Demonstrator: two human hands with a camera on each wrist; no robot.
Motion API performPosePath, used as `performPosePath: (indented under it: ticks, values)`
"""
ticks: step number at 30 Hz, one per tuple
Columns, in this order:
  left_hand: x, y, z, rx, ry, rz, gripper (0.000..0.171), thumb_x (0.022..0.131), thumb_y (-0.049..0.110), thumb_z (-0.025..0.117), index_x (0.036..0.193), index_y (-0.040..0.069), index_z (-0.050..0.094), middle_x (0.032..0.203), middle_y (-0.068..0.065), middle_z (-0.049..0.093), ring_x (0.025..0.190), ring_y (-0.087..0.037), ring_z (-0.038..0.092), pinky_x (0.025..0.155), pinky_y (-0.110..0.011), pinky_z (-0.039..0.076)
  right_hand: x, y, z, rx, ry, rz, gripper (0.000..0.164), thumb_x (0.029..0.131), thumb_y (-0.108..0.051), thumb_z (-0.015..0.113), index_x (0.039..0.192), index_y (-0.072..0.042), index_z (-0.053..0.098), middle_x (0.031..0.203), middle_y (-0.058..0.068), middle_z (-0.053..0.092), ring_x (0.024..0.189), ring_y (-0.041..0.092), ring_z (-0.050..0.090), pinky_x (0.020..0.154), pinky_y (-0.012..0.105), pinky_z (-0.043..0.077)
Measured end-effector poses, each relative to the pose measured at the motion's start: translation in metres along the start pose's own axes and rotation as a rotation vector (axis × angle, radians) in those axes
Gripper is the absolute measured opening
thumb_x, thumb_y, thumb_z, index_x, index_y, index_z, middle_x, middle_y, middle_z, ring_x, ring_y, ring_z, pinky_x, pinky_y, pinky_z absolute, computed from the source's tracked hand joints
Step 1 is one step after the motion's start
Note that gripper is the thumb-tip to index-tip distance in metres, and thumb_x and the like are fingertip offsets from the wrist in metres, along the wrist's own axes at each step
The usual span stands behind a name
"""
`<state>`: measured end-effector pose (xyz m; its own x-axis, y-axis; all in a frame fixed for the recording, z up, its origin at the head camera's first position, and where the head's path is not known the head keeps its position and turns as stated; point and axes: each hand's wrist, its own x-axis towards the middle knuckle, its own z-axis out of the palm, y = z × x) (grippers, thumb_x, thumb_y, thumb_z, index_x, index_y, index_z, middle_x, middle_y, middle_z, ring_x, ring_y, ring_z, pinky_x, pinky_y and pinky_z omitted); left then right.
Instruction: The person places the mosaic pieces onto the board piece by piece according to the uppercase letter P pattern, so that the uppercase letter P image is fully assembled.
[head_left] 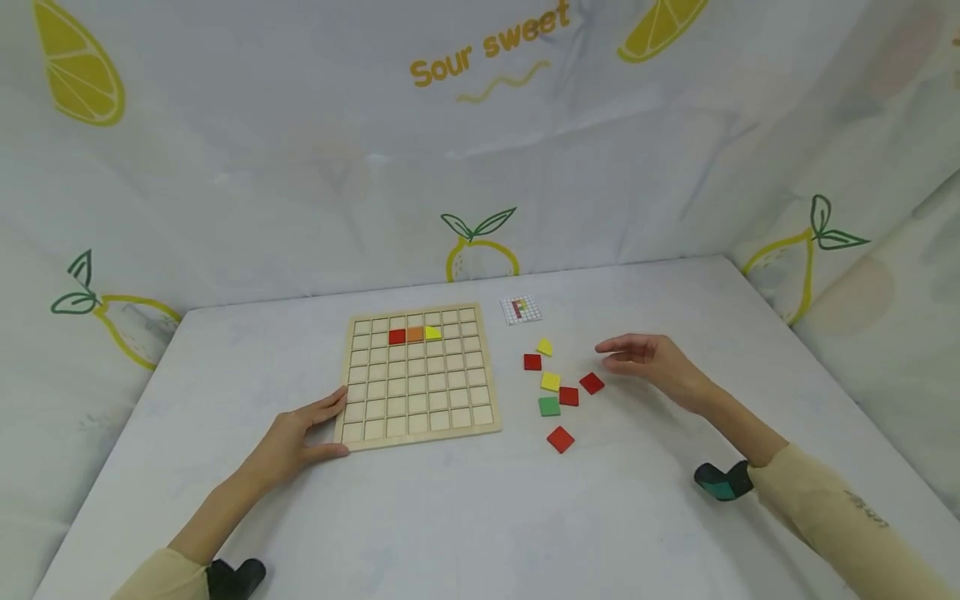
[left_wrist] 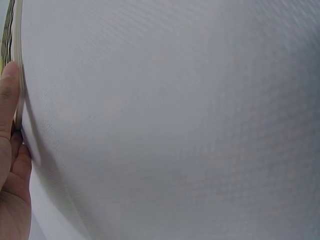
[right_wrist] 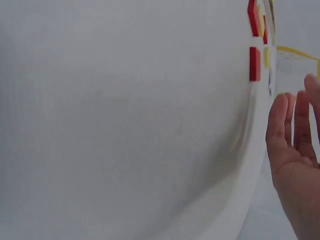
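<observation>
A square wooden grid board (head_left: pixel 417 437) lies left of centre on the table. One row near its far edge holds a red tile (head_left: pixel 397 337), an orange tile (head_left: pixel 415 334) and a yellow rounded tile (head_left: pixel 432 332). My left hand (head_left: pixel 296 437) holds the board at its near left corner, fingers on the left side and thumb along the near edge. To the right, my right hand (head_left: pixel 654 364) hovers over the table with loose fingers and nothing in them. Closest to its fingertips is a loose red tile (head_left: pixel 592 383), also visible in the right wrist view.
Between board and right hand lie several loose tiles, among them a yellow square (head_left: pixel 551 382), a green square (head_left: pixel 549 407), a yellow rounded tile (head_left: pixel 544 347) and a red square (head_left: pixel 560 439). A small printed pattern card (head_left: pixel 521 310) rests beyond them. A lemon-print cloth hangs behind.
</observation>
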<state>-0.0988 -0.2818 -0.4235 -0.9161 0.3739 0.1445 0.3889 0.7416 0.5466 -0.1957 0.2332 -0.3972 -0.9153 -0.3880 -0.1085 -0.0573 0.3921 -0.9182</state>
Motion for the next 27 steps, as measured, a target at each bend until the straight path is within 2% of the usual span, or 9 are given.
performPosePath:
  ticks: [6, 11, 14, 17, 20, 27]
  values:
    - [0.000, -0.002, 0.001, -0.014, -0.005, -0.006, 0.074, 0.071, 0.019, 0.083, 0.132, -0.009, 0.051, 0.143, -0.020, 0.044, 0.127, -0.040, 0.045, 0.098, -0.050, 0.042, 0.011, 0.013, -0.011, -0.076, -0.181, 0.000, 0.037, 0.089, -0.014, 0.069, 0.122, 0.000, 0.063, 0.123, 0.018, 0.062, 0.106, 0.019, 0.061, 0.085, 0.021, 0.053]
    - [-0.001, -0.003, 0.000, -0.013, -0.006, -0.018, 0.074, 0.071, 0.019, 0.083, 0.132, -0.008, 0.051, 0.143, -0.019, 0.044, 0.127, -0.040, 0.045, 0.098, -0.051, 0.042, 0.021, 0.018, -0.014, -0.138, -0.271, -0.026, 0.035, 0.089, -0.013, 0.070, 0.122, -0.005, 0.065, 0.124, 0.012, 0.064, 0.117, 0.023, 0.057, 0.089, 0.020, 0.051]
    - [-0.001, -0.003, 0.000, -0.007, -0.004, -0.020, 0.074, 0.071, 0.019, 0.083, 0.132, -0.009, 0.051, 0.143, -0.019, 0.044, 0.127, -0.041, 0.045, 0.098, -0.051, 0.042, 0.025, 0.021, -0.014, -0.170, -0.304, -0.053, 0.035, 0.087, -0.012, 0.072, 0.121, -0.006, 0.066, 0.122, 0.012, 0.065, 0.113, 0.021, 0.059, 0.087, 0.021, 0.052]
    - [-0.001, -0.003, 0.000, -0.007, -0.002, -0.020, 0.074, 0.071, 0.019, 0.083, 0.132, -0.009, 0.051, 0.143, -0.019, 0.044, 0.127, -0.041, 0.045, 0.098, -0.051, 0.041, 0.027, 0.023, -0.010, -0.224, -0.282, -0.086, 0.034, 0.083, -0.011, 0.075, 0.115, -0.003, 0.068, 0.116, 0.014, 0.067, 0.103, 0.020, 0.061, 0.081, 0.021, 0.055]
    - [-0.001, -0.003, 0.000, -0.016, -0.002, -0.022, 0.074, 0.071, 0.019, 0.083, 0.132, -0.009, 0.051, 0.143, -0.019, 0.044, 0.127, -0.040, 0.045, 0.099, -0.051, 0.041, 0.026, 0.024, -0.005, -0.276, -0.224, -0.116, 0.031, 0.080, -0.009, 0.078, 0.109, -0.001, 0.070, 0.108, 0.014, 0.068, 0.094, 0.020, 0.060, 0.075, 0.020, 0.056]
    - [-0.001, -0.002, 0.000, -0.017, -0.006, -0.028, 0.074, 0.071, 0.018, 0.083, 0.132, -0.008, 0.051, 0.143, -0.019, 0.044, 0.127, -0.040, 0.045, 0.099, -0.050, 0.041, 0.019, 0.025, 0.003, -0.333, -0.134, -0.223, 0.034, 0.077, -0.009, 0.081, 0.107, 0.000, 0.069, 0.106, 0.013, 0.068, 0.089, 0.020, 0.061, 0.074, 0.021, 0.056]
